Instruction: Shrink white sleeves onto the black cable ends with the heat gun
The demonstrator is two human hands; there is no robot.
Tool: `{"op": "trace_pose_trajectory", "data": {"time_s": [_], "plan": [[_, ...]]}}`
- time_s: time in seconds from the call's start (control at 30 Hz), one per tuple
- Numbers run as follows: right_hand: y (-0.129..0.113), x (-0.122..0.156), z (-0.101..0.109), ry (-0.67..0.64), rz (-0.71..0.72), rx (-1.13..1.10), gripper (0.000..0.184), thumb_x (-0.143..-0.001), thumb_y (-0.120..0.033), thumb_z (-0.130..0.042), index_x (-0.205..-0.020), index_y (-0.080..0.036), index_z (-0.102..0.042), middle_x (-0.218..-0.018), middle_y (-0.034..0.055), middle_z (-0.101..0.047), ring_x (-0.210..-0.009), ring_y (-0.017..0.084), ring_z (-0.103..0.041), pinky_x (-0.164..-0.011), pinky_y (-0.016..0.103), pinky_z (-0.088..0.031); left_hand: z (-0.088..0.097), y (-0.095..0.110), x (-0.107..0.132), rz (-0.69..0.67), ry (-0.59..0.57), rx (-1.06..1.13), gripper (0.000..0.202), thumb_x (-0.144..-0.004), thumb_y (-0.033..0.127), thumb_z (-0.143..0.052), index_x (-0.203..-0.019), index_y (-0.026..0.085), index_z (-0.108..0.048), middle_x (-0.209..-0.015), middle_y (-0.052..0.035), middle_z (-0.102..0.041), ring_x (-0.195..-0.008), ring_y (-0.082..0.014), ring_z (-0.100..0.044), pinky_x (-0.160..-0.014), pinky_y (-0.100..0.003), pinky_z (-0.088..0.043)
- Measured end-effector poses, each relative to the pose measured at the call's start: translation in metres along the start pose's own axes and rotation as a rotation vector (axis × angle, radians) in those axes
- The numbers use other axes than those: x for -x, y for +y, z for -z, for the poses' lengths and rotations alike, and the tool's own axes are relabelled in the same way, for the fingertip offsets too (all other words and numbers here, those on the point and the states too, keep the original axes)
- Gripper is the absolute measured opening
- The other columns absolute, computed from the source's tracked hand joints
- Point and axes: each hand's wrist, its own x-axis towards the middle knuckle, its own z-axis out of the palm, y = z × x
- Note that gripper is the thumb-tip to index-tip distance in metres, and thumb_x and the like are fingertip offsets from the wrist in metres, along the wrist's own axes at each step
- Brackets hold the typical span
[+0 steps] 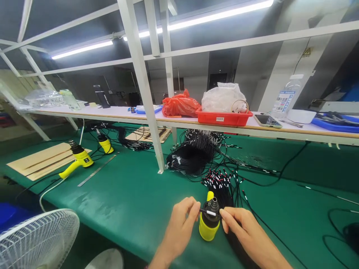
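Between my two hands a black cable [211, 213] with a white sleeve is stretched level. My left hand [183, 220] pinches its left end, and my right hand [238, 224] pinches it on the right. Directly beneath and behind the cable stands a yellow heat gun [209, 229], its dark metal nozzle pointing up. Whether the cable touches the nozzle I cannot tell. Just behind my right hand lies a bundle of black cables [221, 183] with red and white tips. More black cable runs down under my right hand, partly hidden by it.
A coiled heap of black cables [190, 157] lies behind, beside a white shelf post [153, 123]. Further left are another yellow heat gun [81, 158], a steel ruler [97, 171] and wooden boards [47, 158]. A red tray [224, 117] sits on the shelf above. A white fan [42, 239] stands at lower left.
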Motion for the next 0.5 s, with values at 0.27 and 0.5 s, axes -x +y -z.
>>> {"op": "trace_pose_trajectory", "data": {"time_s": [0.27,0.5], "plan": [[-0.0067,0.0057,0.0015,0.003,0.013,0.042,0.042,-0.098,-0.051,-0.036,-0.068,-0.021,-0.043,-0.064,-0.0046,-0.037,-0.061,0.014,-0.032,-0.056,0.026,-0.025,-0.0043,-0.0068,0.004,0.023,0.034,-0.01,0.059,-0.1,0.05,-0.03,-0.051,0.019,-0.041,-0.054,0.0028,-0.043,-0.058,-0.0135,-0.044,-0.063,-0.026,-0.031],[-0.0091,0.0085,0.003,-0.002,0.006,0.127,0.046,-0.098,-0.052,-0.034,-0.066,-0.021,-0.044,-0.062,-0.0041,-0.039,-0.06,0.014,-0.034,-0.056,0.025,-0.026,-0.0062,-0.0036,0.0065,0.047,0.031,0.028,0.063,-0.099,0.056,-0.026,-0.05,0.019,-0.043,-0.052,0.0021,-0.046,-0.054,-0.0128,-0.044,-0.058,-0.025,-0.032]]}}
